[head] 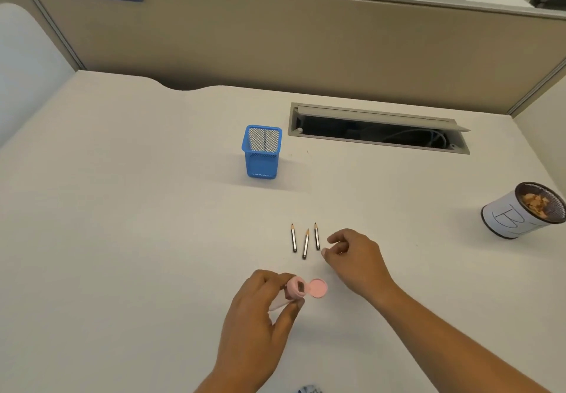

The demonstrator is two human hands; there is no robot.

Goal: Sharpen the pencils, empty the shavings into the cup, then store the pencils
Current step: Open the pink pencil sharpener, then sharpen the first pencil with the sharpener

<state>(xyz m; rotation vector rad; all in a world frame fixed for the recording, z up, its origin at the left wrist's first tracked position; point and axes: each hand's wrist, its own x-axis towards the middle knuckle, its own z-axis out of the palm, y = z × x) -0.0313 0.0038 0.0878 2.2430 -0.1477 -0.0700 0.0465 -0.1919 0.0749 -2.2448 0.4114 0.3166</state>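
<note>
1. Three pencils (305,239) lie side by side on the counter (122,209), tips to 12 o'clock. All three tips look pointed, so I judge the sharpening done or close to it.
2. Cup (520,212) stands well apart at 3 o'clock from the pencils, near the counter's right edge. Shavings (534,201) are heaped inside it. Whether this round's lot has gone in, I cannot tell.
3. Holder (262,152), blue mesh, stands upright at 11 o'clock from the pencils. No pencil is in it, so storing is not yet done.
4. Left hand (260,310) is at 6 o'clock from the pencils, forearm coming up from the near edge. Its grip pinches the pink sharpener (295,289) between thumb and fingers, body tilted, blade end facing up and to the right.
5. The sharpener's lid (318,288) hangs flipped open on its right side. I cannot see inside the barrel.
6. Right hand (355,258) hovers just beside the right-most pencil, at its 4 o'clock, wrist low, forearm running in from 5 o'clock. Its grip is loosely spread, thumb and forefinger apart, holding nothing.
7. Likely left to do: tip out any shavings, close the lid, and carry the three pencils to the holder.
</note>
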